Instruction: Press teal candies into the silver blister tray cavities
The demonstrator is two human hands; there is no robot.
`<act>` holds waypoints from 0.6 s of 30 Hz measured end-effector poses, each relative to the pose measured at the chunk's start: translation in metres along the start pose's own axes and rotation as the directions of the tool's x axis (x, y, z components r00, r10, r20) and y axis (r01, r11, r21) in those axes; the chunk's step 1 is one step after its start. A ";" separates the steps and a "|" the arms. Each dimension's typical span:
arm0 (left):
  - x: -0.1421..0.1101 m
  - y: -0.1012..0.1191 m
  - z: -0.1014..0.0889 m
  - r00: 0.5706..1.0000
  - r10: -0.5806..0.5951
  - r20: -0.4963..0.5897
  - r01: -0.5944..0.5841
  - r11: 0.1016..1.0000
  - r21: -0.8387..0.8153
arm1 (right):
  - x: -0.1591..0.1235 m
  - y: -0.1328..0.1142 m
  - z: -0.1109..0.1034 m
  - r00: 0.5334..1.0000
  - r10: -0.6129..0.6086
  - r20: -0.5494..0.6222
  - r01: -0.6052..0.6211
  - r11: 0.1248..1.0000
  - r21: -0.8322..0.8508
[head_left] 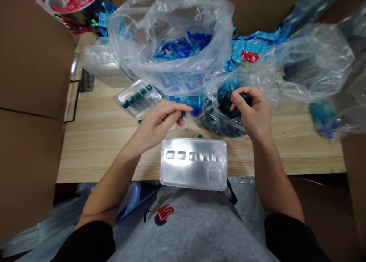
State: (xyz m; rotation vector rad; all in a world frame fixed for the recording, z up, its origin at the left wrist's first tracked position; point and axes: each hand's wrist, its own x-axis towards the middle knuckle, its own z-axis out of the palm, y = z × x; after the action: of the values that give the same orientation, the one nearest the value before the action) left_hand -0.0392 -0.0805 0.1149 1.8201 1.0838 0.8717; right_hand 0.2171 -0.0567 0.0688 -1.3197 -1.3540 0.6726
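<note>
Above the table, my left hand [162, 122] is closed round a small dark green cube-like piece [183, 114], partly hidden by the fingers. My right hand [256, 111] is over a clear bag of dark green pieces [223, 121], its fingers curled together; what they pinch, if anything, I cannot make out. Between my forearms, at the table's front edge, lies a clear plastic tray [193, 174] with a row of several square hollows. Another clear tray [140, 100], beyond my left hand, has several dark green pieces in a row.
A large open plastic bag [183, 77] of blue pieces stands at the back. Left of it are stacked clear trays [104, 65] and a metal pot [54, 2] with red pieces. Blue packets [254, 44] lie behind. Another bag [323, 117] is at right. Green crumbs dot the wooden table [97, 140].
</note>
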 end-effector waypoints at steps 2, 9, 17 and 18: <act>0.015 -0.016 0.002 0.997 -0.023 0.076 0.006 0.976 0.217 | -0.004 -0.006 -0.002 1.000 0.009 0.017 -0.009 1.000 0.001; 0.022 -0.036 0.005 0.983 0.051 0.177 -0.097 0.959 0.266 | -0.022 -0.037 0.002 0.969 -0.032 0.246 0.025 0.999 0.030; 0.004 -0.004 0.004 0.984 0.123 0.126 -0.132 0.989 0.068 | -0.015 -0.052 0.035 0.834 -0.248 0.494 0.213 0.969 0.126; 0.001 -0.002 0.003 0.988 0.117 0.097 -0.120 0.992 0.025 | -0.015 -0.054 0.034 0.848 -0.245 0.470 0.215 0.969 0.118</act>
State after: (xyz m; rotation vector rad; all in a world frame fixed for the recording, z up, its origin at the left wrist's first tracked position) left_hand -0.0362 -0.0798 0.1123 1.9479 0.9416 0.8313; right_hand 0.1652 -0.0734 0.1053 -0.9451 -1.8445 0.9055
